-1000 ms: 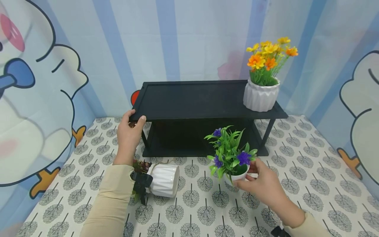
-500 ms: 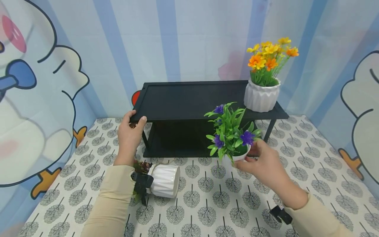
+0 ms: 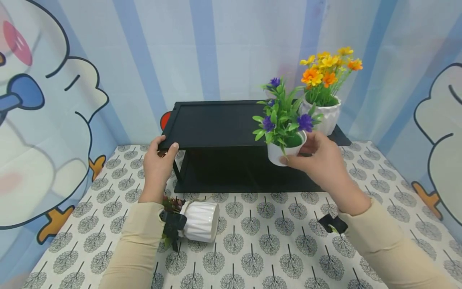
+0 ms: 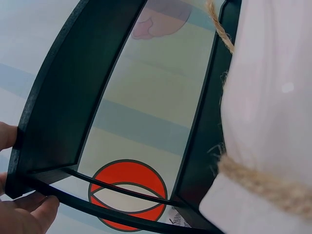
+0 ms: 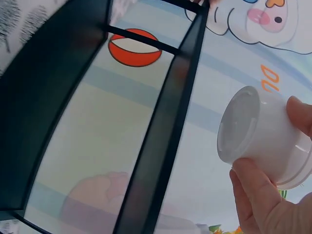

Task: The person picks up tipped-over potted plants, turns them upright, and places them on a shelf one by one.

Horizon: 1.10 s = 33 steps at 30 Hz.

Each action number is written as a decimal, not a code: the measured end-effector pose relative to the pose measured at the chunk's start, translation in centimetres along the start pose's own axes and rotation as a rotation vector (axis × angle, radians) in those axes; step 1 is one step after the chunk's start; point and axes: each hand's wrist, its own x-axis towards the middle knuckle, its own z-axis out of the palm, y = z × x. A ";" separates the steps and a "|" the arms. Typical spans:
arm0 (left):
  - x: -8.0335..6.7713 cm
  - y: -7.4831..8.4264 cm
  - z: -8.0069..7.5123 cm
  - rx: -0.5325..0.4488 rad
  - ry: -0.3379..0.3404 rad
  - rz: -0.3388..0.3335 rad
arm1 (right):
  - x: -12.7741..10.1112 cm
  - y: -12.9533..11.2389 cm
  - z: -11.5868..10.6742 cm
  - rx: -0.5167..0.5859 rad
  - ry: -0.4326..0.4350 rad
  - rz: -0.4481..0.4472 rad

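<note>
My right hand (image 3: 317, 158) grips a small white pot of purple flowers (image 3: 285, 120) and holds it in the air before the front edge of the black shelf's (image 3: 216, 124) top board. The right wrist view shows the pot's base (image 5: 261, 134) pinched between thumb and fingers (image 5: 253, 195). My left hand (image 3: 159, 158) holds the shelf's front left corner, thumb on top; the left wrist view shows the fingertips (image 4: 27, 214) at that corner (image 4: 19, 170). A white ribbed pot of orange and yellow flowers (image 3: 323, 92) stands on the top board at the right.
A white ribbed pot (image 3: 198, 220) with a dark plant lies on its side on the tree-patterned tablecloth (image 3: 252, 245) beside my left forearm. Cartoon-printed curtains (image 3: 54, 100) enclose the table on three sides. The shelf's lower board (image 3: 231, 176) is in shadow.
My right hand has lifted the purple-flower pot from the tablecloth up to the level of the shelf's top board and slightly back. The left hand has stayed on the shelf's corner.
</note>
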 end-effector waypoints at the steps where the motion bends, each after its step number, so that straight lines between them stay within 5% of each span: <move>1: 0.0 0.0 0.0 -0.001 -0.001 -0.001 | 0.3 -0.3 0.0 0.011 0.005 0.007; 18: 0.1 -0.1 0.0 -0.004 0.005 0.014 | 5.5 -2.2 1.7 0.160 0.010 -0.013; 33: 0.0 -0.3 0.1 -0.022 0.004 0.011 | 9.1 -0.4 4.9 0.075 0.076 0.011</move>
